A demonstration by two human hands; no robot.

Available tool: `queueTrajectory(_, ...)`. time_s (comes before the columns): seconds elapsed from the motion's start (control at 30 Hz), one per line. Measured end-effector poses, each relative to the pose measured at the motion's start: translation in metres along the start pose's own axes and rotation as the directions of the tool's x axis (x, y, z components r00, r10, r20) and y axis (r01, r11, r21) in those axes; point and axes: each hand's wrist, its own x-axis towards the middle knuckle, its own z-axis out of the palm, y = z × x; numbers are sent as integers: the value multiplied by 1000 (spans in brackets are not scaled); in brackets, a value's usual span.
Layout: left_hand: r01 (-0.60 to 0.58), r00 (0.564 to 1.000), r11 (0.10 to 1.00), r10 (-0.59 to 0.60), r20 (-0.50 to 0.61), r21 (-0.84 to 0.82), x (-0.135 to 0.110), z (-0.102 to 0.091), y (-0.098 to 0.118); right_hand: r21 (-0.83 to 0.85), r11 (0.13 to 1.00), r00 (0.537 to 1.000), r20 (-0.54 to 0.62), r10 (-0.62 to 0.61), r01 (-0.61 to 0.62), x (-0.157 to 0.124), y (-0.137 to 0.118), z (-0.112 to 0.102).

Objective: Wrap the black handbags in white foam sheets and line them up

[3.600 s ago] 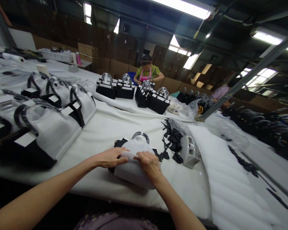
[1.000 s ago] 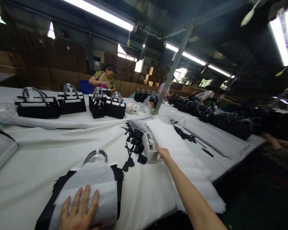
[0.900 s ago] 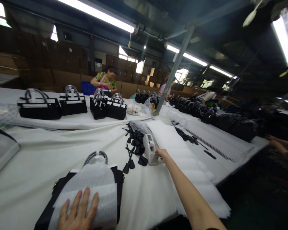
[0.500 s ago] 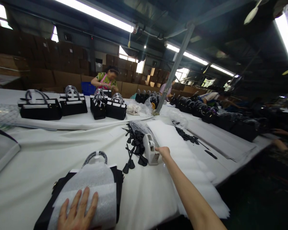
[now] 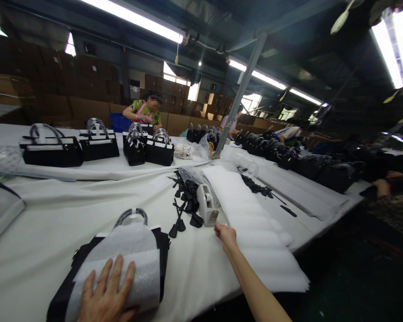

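My left hand [image 5: 109, 290] lies with fingers spread on a white foam sheet [image 5: 130, 255] that covers the front of a black handbag [image 5: 161, 250]. The bag's wrapped handles [image 5: 131, 214] stand up behind the sheet. At the front end of a white tape dispenser [image 5: 206, 210], my right hand [image 5: 225, 233] has its thumb and fingers pinched together. The pinch seems to be on the end of the clear tape, which barely shows. Black tassel-like leather pieces [image 5: 190, 194] lie in a heap left of the dispenser.
A stack of white foam sheets [image 5: 251, 232] lies right of the dispenser. Across the table stand several black handbags [image 5: 53, 152], with more in rows [image 5: 289, 156] at right. A metal post [image 5: 238, 98] rises from the table. Co-workers [image 5: 144, 109] are at the far side.
My right hand has drawn back from the top of the tape dispenser to just off its near end, fingers pinched. My left hand stays on the foam sheet. The view has shifted slightly.
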Motion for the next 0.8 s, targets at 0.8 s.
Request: queueTrajectory(0.8,83,985,996,-76,153,-44,17,-38,2,-370,392,524,732,-436,842,-99,-162,-48)
